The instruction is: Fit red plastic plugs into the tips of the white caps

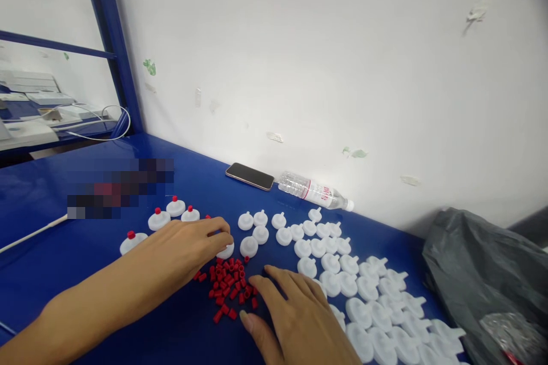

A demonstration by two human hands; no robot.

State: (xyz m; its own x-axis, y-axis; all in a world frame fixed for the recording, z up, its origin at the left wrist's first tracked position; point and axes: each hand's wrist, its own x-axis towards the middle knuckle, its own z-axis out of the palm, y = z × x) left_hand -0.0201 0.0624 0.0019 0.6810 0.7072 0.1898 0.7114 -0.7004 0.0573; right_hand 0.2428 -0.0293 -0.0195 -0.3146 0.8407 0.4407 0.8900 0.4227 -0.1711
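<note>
Head view looks down on a blue tabletop (pixel 51 251) set against a white wall; the left hand (pixel 188 248) lies palm down, its fingers (pixel 222 236) curled narrowly over a white disc cap (pixel 226 251) and touching it at the near edge of a heap of small red plugs (pixel 229 285); whether the disc cap is truly pinched cannot be told; the right hand (pixel 299 319) rests just beside the red plugs on their right, fingers loosely spread and holding nothing, the fingertips touching or almost touching the heap. Four finished caps with red tips (pixel 159 219) stand in a loose arc to the left of the left hand; a broad spread of plain white caps (pixel 368 291) runs from the middle of the tabletop toward the lower right corner, some under the edge of the right hand. Further back, near the wall, a dark phone (pixel 250 176) lies flat with a clear water bottle (pixel 314 191) on its side just beside it; a grey plastic bag (pixel 483 274) sits at the far right; a white cable (pixel 32 234) crosses the left edge.
</note>
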